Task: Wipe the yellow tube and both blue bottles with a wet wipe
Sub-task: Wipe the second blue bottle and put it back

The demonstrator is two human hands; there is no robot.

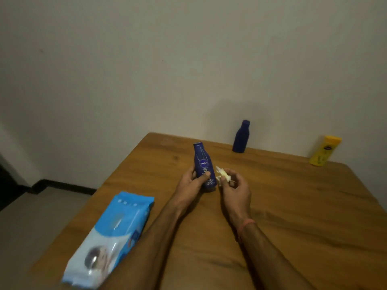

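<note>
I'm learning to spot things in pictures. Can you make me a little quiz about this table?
1. True or false: the left hand holds a blue bottle.
2. What does the right hand hold? A) a wipe B) a spoon C) the yellow tube
3. Fill in: the yellow tube stands at the table's far ____ corner.

Key:
1. True; its fingers and thumb curl round it.
2. A; the crumpled wipe is pinched beside the bottle.
3. Right; the second blue bottle stands to its left, and the wipes pack lies near the left edge of the table.
</note>
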